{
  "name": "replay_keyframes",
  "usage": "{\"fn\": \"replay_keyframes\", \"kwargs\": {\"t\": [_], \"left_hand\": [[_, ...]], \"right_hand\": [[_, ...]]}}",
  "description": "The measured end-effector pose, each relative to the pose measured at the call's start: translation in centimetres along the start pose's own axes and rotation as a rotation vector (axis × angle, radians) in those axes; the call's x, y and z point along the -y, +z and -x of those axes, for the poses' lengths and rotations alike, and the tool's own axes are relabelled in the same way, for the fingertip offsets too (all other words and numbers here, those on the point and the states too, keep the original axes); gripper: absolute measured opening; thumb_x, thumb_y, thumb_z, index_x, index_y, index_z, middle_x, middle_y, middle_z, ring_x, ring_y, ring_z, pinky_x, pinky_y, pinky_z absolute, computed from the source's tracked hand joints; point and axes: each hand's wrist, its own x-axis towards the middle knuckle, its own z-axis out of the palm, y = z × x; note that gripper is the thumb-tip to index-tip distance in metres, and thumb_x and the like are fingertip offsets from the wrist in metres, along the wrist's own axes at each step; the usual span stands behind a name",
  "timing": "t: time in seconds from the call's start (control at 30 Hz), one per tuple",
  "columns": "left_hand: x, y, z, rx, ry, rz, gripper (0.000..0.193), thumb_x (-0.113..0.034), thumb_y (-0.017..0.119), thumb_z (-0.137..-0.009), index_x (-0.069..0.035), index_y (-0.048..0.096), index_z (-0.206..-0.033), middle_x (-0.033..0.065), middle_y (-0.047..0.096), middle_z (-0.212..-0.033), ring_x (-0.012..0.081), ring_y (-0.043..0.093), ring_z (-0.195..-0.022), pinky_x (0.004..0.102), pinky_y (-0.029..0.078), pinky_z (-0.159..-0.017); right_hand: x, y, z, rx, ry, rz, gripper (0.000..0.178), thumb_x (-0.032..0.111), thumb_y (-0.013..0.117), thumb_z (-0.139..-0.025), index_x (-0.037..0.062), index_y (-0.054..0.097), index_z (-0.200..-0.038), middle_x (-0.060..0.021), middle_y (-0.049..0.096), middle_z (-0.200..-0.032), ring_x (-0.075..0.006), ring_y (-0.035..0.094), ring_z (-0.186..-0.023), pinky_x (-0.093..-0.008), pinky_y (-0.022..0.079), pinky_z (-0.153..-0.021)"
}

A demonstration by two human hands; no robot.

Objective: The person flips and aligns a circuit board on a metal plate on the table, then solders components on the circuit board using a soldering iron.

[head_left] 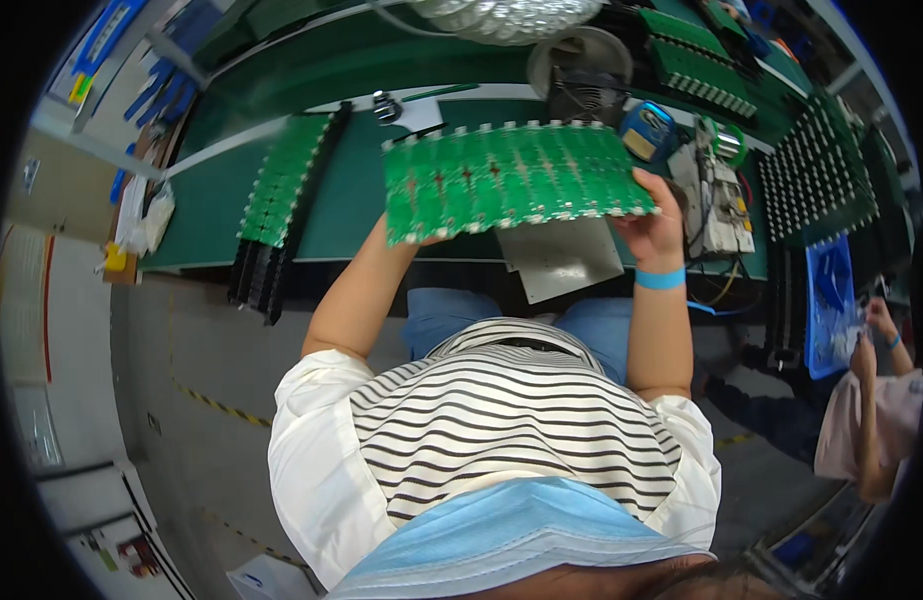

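Observation:
A long green circuit board panel (517, 180) is held up over the front of the bench, with small metal parts along both long edges. My right hand (657, 225) grips its right end, the thumb on top and the other fingers underneath. At the left end, my left hand (434, 240) supports it from below, mostly hidden behind the panel. A blue band (661, 279) circles my right wrist, with a blue cord leading right. Under the panel, a pale metal plate (567, 265) juts over the bench's front edge.
Left, similar green boards (290, 175) sit on a black rail rack (257, 275). Behind the panel are a fan (587, 98) and a blue container (647, 130). Right stand a solder spool (724, 143), a white bench device (720, 210) and stacked boards (820, 175). A co-worker (872, 410) handles a blue tray (830, 310).

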Motion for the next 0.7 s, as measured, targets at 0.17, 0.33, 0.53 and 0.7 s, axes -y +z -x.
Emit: {"fn": "replay_keyframes", "kwargs": {"t": [0.17, 0.33, 0.53, 0.7], "left_hand": [[3.6, 0.5, -2.2, -0.236, 0.052, -0.101, 0.084, -0.07, 0.038, -0.106, -0.001, 0.052, -0.153, 0.0265, 0.061, -0.146, 0.0439, 0.065, -0.128, 0.0575, 0.051, -0.109], [0.5, -1.2, -2.8, -0.208, -0.016, -0.659, 0.095, -0.076, 0.029, -0.105, 0.003, 0.05, -0.153, 0.029, 0.059, -0.148, 0.0444, 0.063, -0.13, 0.0553, 0.049, -0.113], [0.4, -1.8, -3.3, 0.02, -0.205, -0.63, 0.103, -0.078, 0.018, -0.104, 0.007, 0.043, -0.156, 0.0321, 0.053, -0.152, 0.0455, 0.06, -0.133, 0.0559, 0.048, -0.113], [3.6, 0.8, -3.6, -0.131, -0.089, -0.672, 0.106, -0.08, 0.016, -0.103, 0.009, 0.041, -0.156, 0.0331, 0.056, -0.148, 0.0447, 0.065, -0.126, 0.0547, 0.051, -0.11]], "right_hand": [[-0.9, -0.8, -1.3, 0.188, 0.02, -0.14, 0.023, 0.015, 0.056, -0.1, 0.0046, 0.068, -0.084, -0.0022, 0.065, -0.068, -0.0121, 0.055, -0.057, -0.0269, 0.048, -0.064], [-0.8, -0.3, -1.2, 0.196, 0.11, -0.094, 0.025, 0.017, 0.055, -0.099, 0.0064, 0.068, -0.08, -0.0047, 0.068, -0.074, -0.0156, 0.058, -0.061, -0.0283, 0.049, -0.067], [-0.7, -0.6, -2.0, 0.15, 0.181, -0.095, 0.03, 0.02, 0.054, -0.101, 0.0074, 0.069, -0.079, -0.006, 0.071, -0.078, -0.016, 0.062, -0.065, -0.0282, 0.051, -0.068], [-1.4, -2.5, -5.0, 0.336, 0.244, -0.216, 0.039, 0.033, 0.054, -0.106, 0.0092, 0.07, -0.081, -0.0055, 0.072, -0.078, -0.0156, 0.064, -0.067, -0.0286, 0.052, -0.068]]}}
